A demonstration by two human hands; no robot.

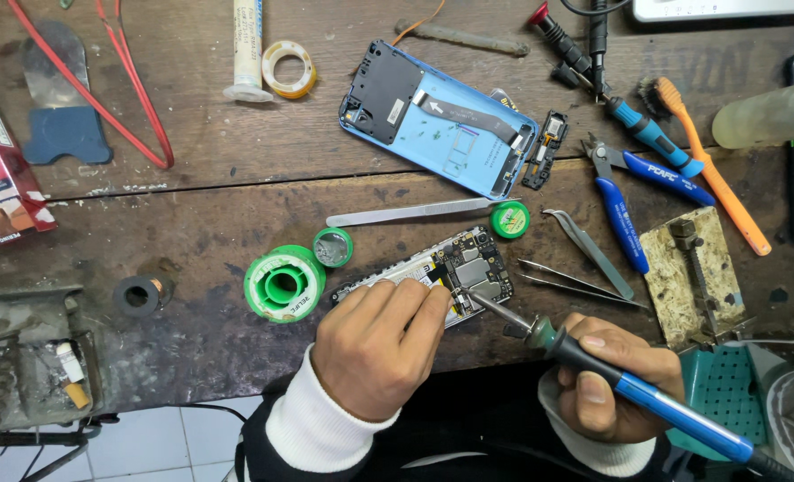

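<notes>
My left hand (pixel 381 344) rests on a phone circuit board (pixel 468 263) at the bench's near edge, fingertips pinched at the board's lower side; whether it holds solder wire I cannot tell. My right hand (pixel 616 379) grips a blue-handled soldering iron (pixel 647 397), its metal tip (pixel 486 303) touching the board close to my left fingertips. A green solder spool (pixel 284 284) and a small round green tin (pixel 333 247) lie just left of the board.
A blue phone back frame (pixel 442 120) lies farther back. Flat metal tweezers (pixel 415 212), a small green tin (pixel 510 220), fine tweezers (pixel 584 268), blue pliers (pixel 624 210), an orange brush (pixel 709 165), a tape roll (pixel 289 69) and a syringe (pixel 249 49) surround it.
</notes>
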